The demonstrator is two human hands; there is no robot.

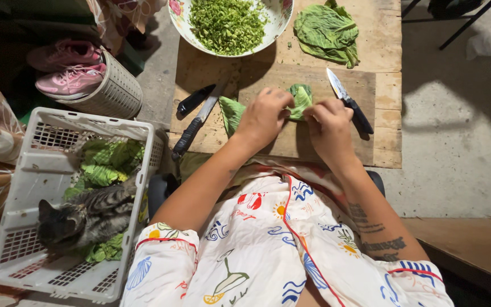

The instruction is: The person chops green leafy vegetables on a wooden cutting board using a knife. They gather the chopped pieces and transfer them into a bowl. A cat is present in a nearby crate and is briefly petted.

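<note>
My left hand (264, 117) and my right hand (329, 126) both press on a green leaf (299, 99) that lies rolled or folded on a wooden board (325, 79). The leaf's other end (231, 112) sticks out to the left of my left hand. A black-handled knife (349, 101) lies just right of my right hand, blade pointing away. Two more black-handled knives (195, 120) lie left of my left hand. A floral bowl (229, 24) of chopped greens stands at the far edge, with a pile of whole leaves (326, 31) beside it.
A white plastic crate (29, 170) on the left holds green leaves and a tabby cat (86, 216). A white basket (115, 91) with pink shoes (69, 68) lies behind it. Concrete floor lies to the right, with a wooden plank (467, 244) near my right elbow.
</note>
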